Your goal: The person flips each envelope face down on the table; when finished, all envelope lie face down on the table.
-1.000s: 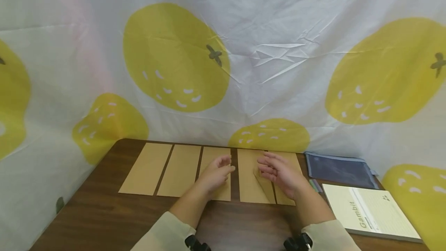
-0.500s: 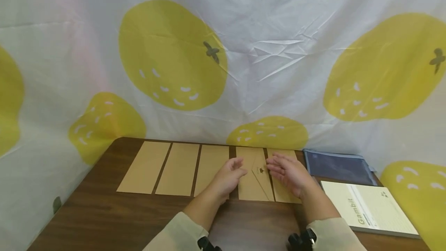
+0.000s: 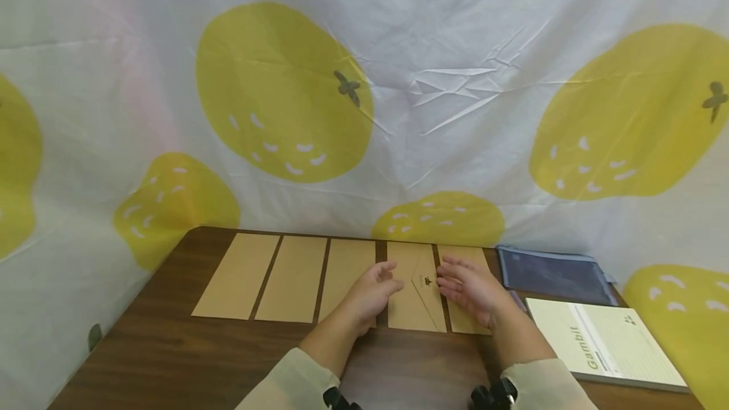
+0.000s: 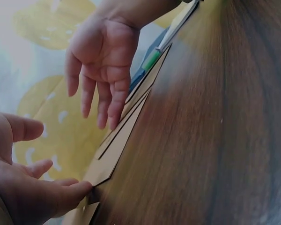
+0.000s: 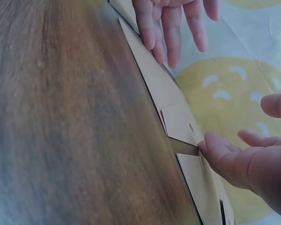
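Envelope (image 3: 417, 290) lies between left hand (image 3: 367, 291) and right hand (image 3: 471, 290), relaxed, apart; left wrist view adds green object (image 4: 152, 60)

From my remote head feed, I see a plain, pale beige left sleeve (image 3: 287, 385) at the bottom, left of centre, and a matching right sleeve (image 3: 549, 388) at lower right. At each cuff I make out a chunky black wrist device: left device (image 3: 337, 398), right device (image 3: 493, 395). Left hand (image 3: 369, 293) and right hand (image 3: 471, 290) are bare.
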The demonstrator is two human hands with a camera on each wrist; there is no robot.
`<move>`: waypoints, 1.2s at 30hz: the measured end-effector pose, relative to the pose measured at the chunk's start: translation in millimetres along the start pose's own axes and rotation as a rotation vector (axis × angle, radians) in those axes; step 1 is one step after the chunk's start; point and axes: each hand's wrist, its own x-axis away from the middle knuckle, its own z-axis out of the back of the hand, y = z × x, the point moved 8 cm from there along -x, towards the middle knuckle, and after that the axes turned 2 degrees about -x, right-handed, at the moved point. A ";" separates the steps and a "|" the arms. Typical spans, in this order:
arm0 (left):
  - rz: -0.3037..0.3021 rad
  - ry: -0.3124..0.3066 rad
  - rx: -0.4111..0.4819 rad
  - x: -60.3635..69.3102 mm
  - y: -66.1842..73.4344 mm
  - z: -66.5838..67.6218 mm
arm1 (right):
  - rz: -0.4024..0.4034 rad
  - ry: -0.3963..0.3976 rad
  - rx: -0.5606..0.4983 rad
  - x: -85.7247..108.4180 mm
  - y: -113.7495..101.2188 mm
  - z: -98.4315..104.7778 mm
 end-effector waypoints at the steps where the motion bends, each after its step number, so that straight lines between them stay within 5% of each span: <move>1: 0.000 -0.003 -0.002 0.2 -0.3 0.1 | 0.003 0.000 -0.007 0.1 -0.4 0.2; 17: -0.063 -0.076 -0.121 1.5 1.8 -12.8 | 0.074 -0.028 0.052 -3.1 -2.2 -0.2; 26: -0.207 -0.127 -0.149 4.8 16.7 -24.0 | 0.049 -0.096 -0.020 2.8 -9.9 -19.6; 36: -0.170 -0.102 -0.151 13.0 25.3 -26.7 | 0.075 -0.120 -0.040 8.2 -16.6 -33.4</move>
